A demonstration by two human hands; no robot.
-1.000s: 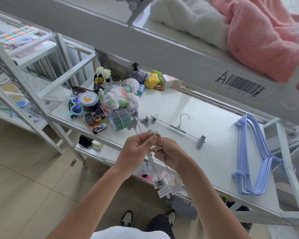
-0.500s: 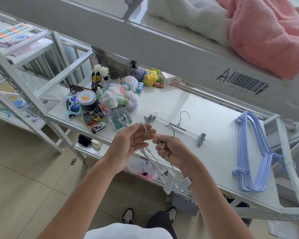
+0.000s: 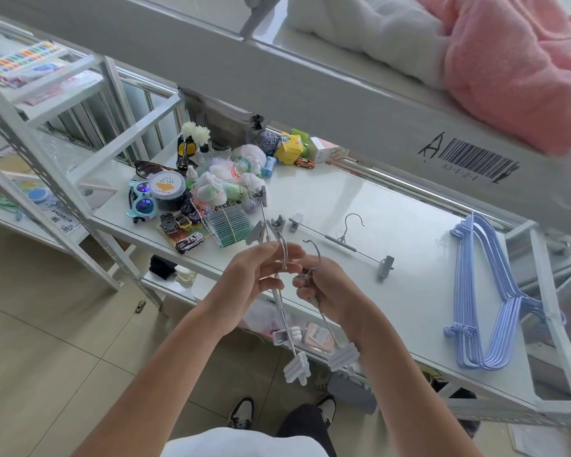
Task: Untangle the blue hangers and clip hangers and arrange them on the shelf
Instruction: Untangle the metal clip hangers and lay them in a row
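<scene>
Hands [image 3: 261, 275] farther apart, fingers [image 3: 307, 285] on clip hangers [image 3: 282, 305].

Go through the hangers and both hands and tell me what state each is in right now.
Left hand: pinches hooks of a clip hanger bundle.
Right hand: grips one clip hanger, partly separated.
Single clip hanger: flat on shelf.
Blue hangers: stacked on shelf.

My one head-worn view, wide-angle, looking forward and down, close over both hands, white shelf [image 3: 393, 225] beyond them, floor and shoes beneath.
</scene>
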